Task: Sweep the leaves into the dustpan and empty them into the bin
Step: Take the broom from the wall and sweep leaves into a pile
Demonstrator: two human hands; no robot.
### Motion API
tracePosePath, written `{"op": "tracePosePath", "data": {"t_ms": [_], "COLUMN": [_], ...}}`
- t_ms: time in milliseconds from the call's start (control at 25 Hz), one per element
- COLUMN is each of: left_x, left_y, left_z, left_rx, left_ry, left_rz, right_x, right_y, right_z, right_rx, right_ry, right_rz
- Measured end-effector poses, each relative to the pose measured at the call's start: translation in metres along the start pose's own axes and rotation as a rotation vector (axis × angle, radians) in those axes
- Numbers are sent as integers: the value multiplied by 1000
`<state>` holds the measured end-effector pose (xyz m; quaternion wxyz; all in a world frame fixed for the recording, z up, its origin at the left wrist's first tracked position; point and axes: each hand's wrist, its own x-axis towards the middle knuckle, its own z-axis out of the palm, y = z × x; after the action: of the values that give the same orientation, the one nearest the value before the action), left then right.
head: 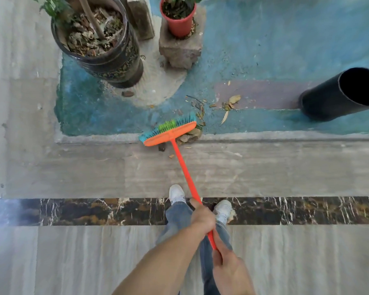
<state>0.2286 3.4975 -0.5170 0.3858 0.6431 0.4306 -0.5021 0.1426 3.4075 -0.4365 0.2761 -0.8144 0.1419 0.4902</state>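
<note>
While dry leaves lie loose on the blue floor, the entry runs left to right: a dark patterned planter (98, 45) and a red pot (178, 22) on a stone block (180, 50) stand back from the ledge, likely the source of the litter. Next, the left hand (201, 218) wraps its fingers round the middle of an orange broom (168, 133), the right hand (226, 265) clasps the handle's end, a two-handed hold suited to dragging the bristles toward the feet. Leaves (192, 134) bunch against the broom head's right end at the ledge, more leaves (230, 103) scatter beyond, and the black bin (341, 94) waits at far right; no dustpan is visible.
</note>
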Motion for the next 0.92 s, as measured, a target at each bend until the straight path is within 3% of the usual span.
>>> {"op": "tracePosePath", "data": {"t_ms": [80, 240, 400, 480, 640, 760, 920], "left_x": [4, 45, 115, 155, 169, 123, 64], "left_y": [3, 41, 68, 67, 31, 2, -20], "left_z": [-18, -117, -214, -234, -175, -112, -71], "left_rx": [17, -178, -198, -169, -198, -157, 137], "left_ry": [125, 298, 388, 356, 238, 118, 139], "left_rz": [52, 133, 205, 198, 82, 60, 142], "right_x": [6, 68, 159, 193, 172, 109, 41], "right_y": [-26, -113, -210, -223, -153, -93, -78], "right_z": [-5, 2, 32, 55, 73, 65, 60], "right_rx": [12, 59, 161, 183, 23, 136, 154], "right_ry": [-8, -7, -14, -57, -26, -17, -39], "right_rz": [-39, -164, -205, -185, -168, -51, 65]}}
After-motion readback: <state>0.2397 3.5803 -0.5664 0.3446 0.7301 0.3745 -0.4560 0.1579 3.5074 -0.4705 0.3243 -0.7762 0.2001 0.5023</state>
